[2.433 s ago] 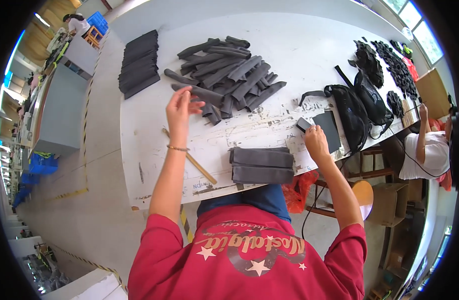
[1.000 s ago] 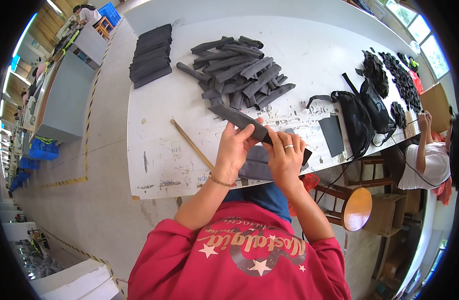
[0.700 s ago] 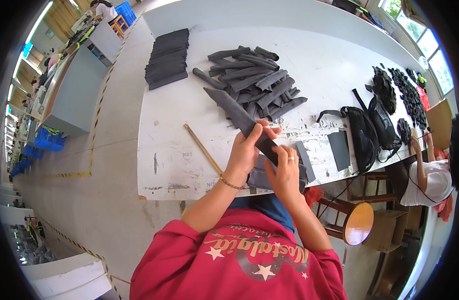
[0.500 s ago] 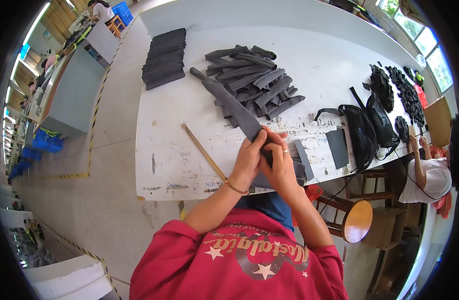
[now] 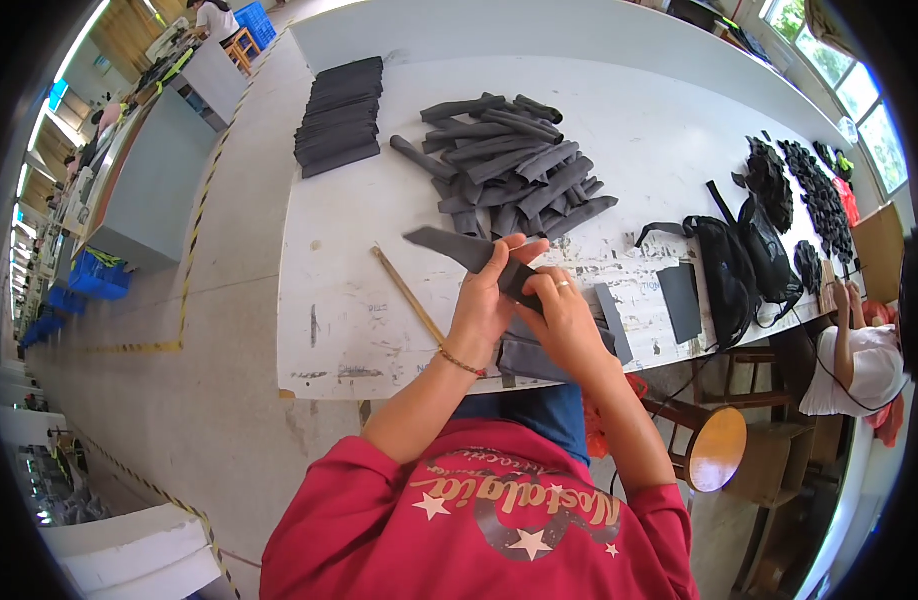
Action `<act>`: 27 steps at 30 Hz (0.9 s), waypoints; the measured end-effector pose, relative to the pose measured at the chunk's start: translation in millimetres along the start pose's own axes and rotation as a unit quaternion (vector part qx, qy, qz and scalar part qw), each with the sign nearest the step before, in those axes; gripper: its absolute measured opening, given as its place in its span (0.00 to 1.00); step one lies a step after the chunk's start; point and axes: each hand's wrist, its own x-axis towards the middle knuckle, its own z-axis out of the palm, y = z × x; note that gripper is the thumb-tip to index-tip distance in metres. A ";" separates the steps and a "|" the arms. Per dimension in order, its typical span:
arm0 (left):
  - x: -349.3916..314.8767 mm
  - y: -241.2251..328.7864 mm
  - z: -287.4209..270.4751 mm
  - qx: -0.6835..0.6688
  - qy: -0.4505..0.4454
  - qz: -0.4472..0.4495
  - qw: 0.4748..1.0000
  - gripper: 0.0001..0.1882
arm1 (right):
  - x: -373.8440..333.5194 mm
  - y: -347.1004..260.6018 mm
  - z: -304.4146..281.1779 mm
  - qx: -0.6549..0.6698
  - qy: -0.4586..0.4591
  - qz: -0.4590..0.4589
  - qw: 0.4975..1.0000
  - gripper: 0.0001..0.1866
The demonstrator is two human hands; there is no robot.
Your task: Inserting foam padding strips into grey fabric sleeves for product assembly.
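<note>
Over the front part of the white table, both hands hold a dark grey fabric strip [image 5: 449, 248], its far end pointing up and left. My left hand [image 5: 484, 300] grips it with the thumb on top; the other fingers are partly hidden beneath. My right hand [image 5: 567, 318], with a ring, pinches the strip's near end. Below the hands, more dark grey fabric [image 5: 527, 362] lies at the table's front edge. To the left lies a thin wooden stick [image 5: 407, 292], its near end hidden by my left wrist. Beyond the hands is a loose heap of grey fabric tubes [image 5: 524, 165].
A neat stack of flat dark pieces [image 5: 339, 118] sits at the far left of the white table [image 5: 649, 130]. To the right are a flat grey piece [image 5: 679, 303], black backpacks [image 5: 724, 280] and black piles [image 5: 769, 185]. A round stool [image 5: 716, 448] and a seated person [image 5: 854, 360] are at the right.
The strip has swung lower and its visible length beyond my left hand is shorter. My left hand has shifted slightly left, its fingers now reaching under the strip.
</note>
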 end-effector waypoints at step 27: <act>-8.4 -12.5 -6.9 0.015 -0.054 -0.005 0.998 0.18 | -13.8 -4.6 -9.6 -0.060 0.002 -0.011 0.998 0.14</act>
